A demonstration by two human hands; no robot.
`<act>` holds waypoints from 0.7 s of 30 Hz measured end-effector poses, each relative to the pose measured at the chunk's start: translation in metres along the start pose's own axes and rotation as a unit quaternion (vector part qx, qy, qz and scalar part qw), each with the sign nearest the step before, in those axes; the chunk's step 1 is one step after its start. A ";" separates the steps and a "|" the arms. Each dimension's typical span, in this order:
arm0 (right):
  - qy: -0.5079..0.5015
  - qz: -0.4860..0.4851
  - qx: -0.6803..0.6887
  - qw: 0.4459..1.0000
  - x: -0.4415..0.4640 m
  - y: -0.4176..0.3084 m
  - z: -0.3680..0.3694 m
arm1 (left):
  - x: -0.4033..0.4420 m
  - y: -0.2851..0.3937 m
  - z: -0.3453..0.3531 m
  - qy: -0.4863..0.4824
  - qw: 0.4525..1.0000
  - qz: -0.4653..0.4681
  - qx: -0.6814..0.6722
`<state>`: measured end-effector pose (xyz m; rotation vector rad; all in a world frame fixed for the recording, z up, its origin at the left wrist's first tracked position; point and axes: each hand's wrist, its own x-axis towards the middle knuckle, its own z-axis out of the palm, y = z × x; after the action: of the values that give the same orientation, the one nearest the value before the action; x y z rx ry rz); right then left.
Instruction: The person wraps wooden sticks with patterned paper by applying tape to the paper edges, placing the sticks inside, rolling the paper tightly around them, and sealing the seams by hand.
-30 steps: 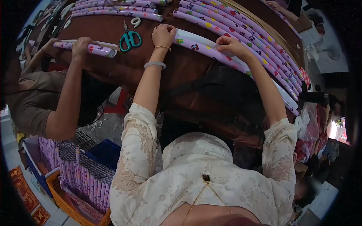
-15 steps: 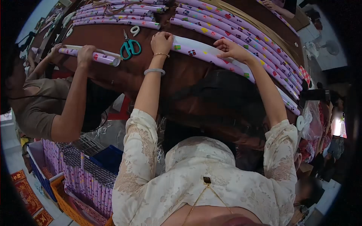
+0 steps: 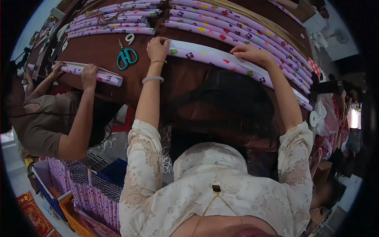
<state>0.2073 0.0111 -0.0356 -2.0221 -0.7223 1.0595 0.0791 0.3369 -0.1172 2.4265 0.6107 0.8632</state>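
White lace sleeves (image 3: 142,166) nearest the camera. Orange basket (image 3: 71,213) at lower left, packed with upright patterned tubes (image 3: 94,193). Beyond, near the front edge of the brown-covered table (image 3: 98,46): one lilac roll (image 3: 215,60), gift-patterned, white strip (image 3: 205,49) showing along its far side.

Left hand (image 3: 158,48): fingers curled closed over the roll's left end, gripping it. Right hand (image 3: 252,54): fingers partly bent, tips at the white strip farther right; cannot tell whether they pinch it.

Left of the left hand, green-handled scissors (image 3: 126,54) lie flat; tape ring (image 3: 127,40) just beyond the blades. Co-worker (image 3: 51,118) at left holds a similar roll (image 3: 109,78) with both hands. Farther off, patterned rolls lie side by side in two groups, left group (image 3: 112,24) and right group (image 3: 237,29).
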 end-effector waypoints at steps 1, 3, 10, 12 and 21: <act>-0.003 -0.018 -0.049 0.999 -0.002 0.000 0.002 | 0.000 -0.001 0.001 -0.002 1.000 0.002 0.001; -0.023 -0.037 -0.030 0.999 -0.002 0.003 0.000 | 0.000 -0.002 0.001 0.004 1.000 0.006 0.000; -0.049 -0.070 0.012 0.996 0.001 0.017 -0.001 | 0.001 0.003 -0.007 -0.045 0.999 -0.006 -0.014; -0.053 -0.074 0.014 0.996 0.001 0.020 -0.002 | 0.001 0.006 -0.009 -0.049 0.999 -0.005 0.017; -0.078 -0.084 0.019 0.993 -0.003 0.021 -0.005 | 0.002 0.001 -0.006 -0.040 0.999 -0.005 -0.008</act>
<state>0.2134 -0.0050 -0.0494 -1.8261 -0.9296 1.1302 0.0771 0.3390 -0.1119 2.4291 0.5827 0.7601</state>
